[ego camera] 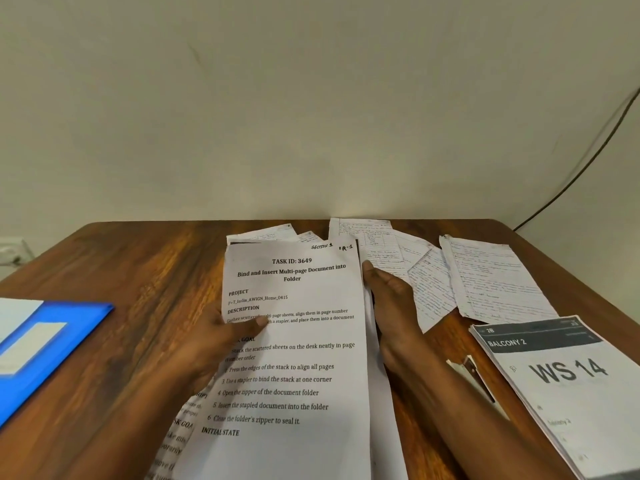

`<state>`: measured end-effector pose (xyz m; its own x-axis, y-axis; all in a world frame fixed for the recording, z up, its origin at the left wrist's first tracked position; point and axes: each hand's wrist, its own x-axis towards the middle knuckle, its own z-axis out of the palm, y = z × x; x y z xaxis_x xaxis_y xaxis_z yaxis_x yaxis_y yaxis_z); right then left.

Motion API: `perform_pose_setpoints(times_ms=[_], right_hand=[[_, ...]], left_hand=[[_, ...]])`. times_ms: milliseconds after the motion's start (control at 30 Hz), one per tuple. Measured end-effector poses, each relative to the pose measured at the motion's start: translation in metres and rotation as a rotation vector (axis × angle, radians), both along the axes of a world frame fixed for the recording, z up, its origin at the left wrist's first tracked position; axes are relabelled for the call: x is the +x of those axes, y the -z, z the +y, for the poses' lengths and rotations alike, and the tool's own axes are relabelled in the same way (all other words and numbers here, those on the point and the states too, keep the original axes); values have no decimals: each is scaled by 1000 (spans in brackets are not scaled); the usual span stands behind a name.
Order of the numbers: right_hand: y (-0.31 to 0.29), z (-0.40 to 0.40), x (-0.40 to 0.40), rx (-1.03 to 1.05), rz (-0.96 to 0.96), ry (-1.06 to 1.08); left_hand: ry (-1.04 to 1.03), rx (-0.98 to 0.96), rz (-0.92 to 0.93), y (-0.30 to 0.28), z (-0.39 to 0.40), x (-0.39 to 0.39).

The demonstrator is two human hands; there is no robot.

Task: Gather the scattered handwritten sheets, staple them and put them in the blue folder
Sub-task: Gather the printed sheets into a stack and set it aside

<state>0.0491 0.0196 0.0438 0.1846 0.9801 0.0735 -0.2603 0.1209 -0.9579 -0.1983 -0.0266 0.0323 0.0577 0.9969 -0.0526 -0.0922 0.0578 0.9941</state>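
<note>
Handwritten sheets: lying scattered and overlapping at the far right of the counter, against the wall, some tucked behind the printed page.
Printed page: a typed instruction sheet held up in the middle, more printed pages showing under its lower left corner.
Left hand: its grip pinches the page's left edge, thumb on the front across the text, fingers hidden behind the paper.
Right hand: it lies along the page's right edge, fingers straight and pressed together, pointing toward the wall, forearm stretched across the counter.
Blue folder: flat at the left edge, well apart from the sheets.
Stapler: just beside the right forearm, blurred.
Booklet: a printed stack at the near right.
</note>
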Motion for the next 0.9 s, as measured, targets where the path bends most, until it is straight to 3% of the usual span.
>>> perform_pose_setpoints(times_ms=[733, 900], right_hand=[[-7, -6, 1, -56, -24, -39], [-3, -6, 2, -18, -179, -158]], left_hand=[[-60, -32, 43, 1, -2, 7], [-104, -18, 71, -1, -2, 10]])
